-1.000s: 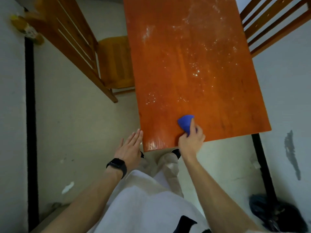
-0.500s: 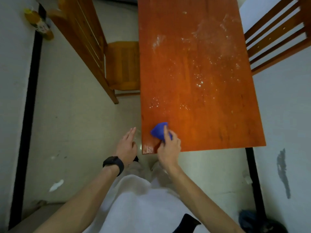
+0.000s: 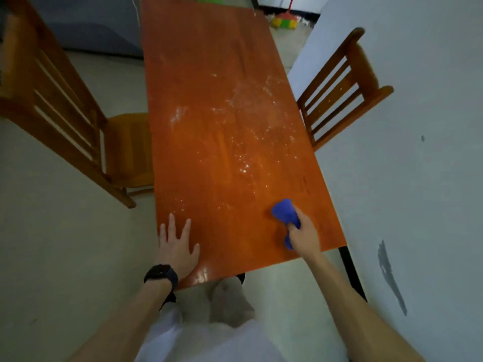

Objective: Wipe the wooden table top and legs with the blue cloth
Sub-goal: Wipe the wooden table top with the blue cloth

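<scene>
Gripping the bunched blue cloth [image 3: 286,214] near the table top's [image 3: 222,131] near right corner, the right hand [image 3: 304,235] wipes; the left hand [image 3: 177,245] lies flat, fingers spread, at the near left corner. White specks cover the middle; legs look untouched.

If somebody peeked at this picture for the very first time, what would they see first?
Probably the big orange wooden table running up the middle, with whitish specks and smears scattered over its centre. Next, the bright blue cloth near its right front corner, gripped by the right hand. The left hand lies flat on the table's front left corner, and a wooden chair stands at the table's right side.
</scene>
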The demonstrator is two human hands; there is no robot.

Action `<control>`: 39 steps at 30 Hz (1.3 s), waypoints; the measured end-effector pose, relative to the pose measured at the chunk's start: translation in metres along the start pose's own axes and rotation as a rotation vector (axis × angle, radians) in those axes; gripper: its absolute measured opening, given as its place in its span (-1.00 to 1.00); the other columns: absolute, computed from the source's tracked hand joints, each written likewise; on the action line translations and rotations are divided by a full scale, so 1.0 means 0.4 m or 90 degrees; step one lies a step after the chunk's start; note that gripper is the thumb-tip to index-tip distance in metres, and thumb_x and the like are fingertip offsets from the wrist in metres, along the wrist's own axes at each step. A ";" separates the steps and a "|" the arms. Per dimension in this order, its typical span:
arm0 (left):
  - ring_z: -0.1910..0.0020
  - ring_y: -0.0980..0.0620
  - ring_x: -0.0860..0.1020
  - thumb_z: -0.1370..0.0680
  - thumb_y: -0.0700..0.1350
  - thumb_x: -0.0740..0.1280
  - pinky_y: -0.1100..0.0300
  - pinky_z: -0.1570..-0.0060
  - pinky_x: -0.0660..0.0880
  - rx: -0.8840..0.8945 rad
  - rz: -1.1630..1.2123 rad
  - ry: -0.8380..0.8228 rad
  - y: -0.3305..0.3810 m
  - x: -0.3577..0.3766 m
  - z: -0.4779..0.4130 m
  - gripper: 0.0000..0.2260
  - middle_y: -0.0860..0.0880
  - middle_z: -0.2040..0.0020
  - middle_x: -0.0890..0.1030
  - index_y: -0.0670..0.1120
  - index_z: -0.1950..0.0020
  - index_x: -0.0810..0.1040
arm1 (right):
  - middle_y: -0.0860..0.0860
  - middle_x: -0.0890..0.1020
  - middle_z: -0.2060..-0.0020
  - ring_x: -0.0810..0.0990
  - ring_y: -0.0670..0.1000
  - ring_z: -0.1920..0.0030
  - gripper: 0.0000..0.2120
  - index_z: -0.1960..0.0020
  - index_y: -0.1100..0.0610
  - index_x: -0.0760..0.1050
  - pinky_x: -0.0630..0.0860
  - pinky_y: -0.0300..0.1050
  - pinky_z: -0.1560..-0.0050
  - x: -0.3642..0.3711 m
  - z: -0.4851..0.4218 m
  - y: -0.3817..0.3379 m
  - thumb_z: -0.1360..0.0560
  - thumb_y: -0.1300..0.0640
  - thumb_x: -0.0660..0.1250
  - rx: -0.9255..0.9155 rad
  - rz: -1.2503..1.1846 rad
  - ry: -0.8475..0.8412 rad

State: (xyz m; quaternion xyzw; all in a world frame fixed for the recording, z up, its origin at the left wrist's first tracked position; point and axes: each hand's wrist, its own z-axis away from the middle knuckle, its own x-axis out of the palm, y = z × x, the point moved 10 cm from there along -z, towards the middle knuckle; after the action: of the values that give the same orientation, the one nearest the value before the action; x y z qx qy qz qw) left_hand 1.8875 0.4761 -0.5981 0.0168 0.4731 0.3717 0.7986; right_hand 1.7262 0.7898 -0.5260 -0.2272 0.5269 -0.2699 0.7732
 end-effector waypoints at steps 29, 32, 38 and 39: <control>-0.58 -0.19 -0.10 -0.42 0.36 0.37 -0.18 -0.52 -0.09 -0.285 -0.107 -0.060 0.069 0.012 -0.051 -0.06 -0.06 -0.61 -0.24 0.22 -0.58 -0.17 | 0.14 0.31 -0.45 0.30 0.23 -0.36 -0.33 -0.58 -0.04 0.12 0.32 0.16 -0.29 0.005 -0.307 0.039 -0.52 0.17 0.28 0.065 0.148 0.131; -0.59 -0.11 -0.07 -0.51 0.27 0.32 -0.17 -0.53 -0.06 -0.257 -0.092 -0.025 0.065 -0.005 -0.026 -0.18 0.05 -0.62 -0.20 0.17 -0.60 -0.10 | 0.06 0.36 -0.41 0.32 0.14 -0.35 -0.32 -0.56 -0.04 0.19 0.36 0.11 -0.34 0.266 -0.178 -0.113 -0.49 0.22 0.31 -0.178 0.112 -0.147; -0.57 -0.10 0.07 -0.55 0.19 0.29 -0.16 -0.53 -0.02 -0.268 -0.091 -0.034 0.011 -0.011 0.044 -0.19 0.04 -0.62 -0.19 0.08 -0.61 -0.16 | 0.07 0.33 -0.43 0.28 0.15 -0.43 -0.32 -0.56 -0.09 0.17 0.23 0.13 -0.46 0.155 -0.317 -0.091 -0.52 0.29 0.26 -0.063 -0.027 -0.089; -0.57 -0.10 0.08 -0.56 0.18 0.29 -0.15 -0.54 -0.02 -0.265 -0.096 -0.051 0.004 -0.006 0.051 -0.19 0.04 -0.62 -0.18 0.07 -0.61 -0.16 | 0.10 0.31 -0.44 0.27 0.20 -0.42 -0.32 -0.56 -0.10 0.16 0.24 0.17 -0.43 0.088 -0.364 -0.050 -0.52 0.25 0.26 -0.028 0.015 0.000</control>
State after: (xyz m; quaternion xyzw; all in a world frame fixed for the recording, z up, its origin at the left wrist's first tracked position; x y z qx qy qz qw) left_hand 1.9017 0.4825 -0.5845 -0.1693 0.3541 0.3994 0.8285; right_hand 1.5966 0.7420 -0.5873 -0.2378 0.5355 -0.2489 0.7712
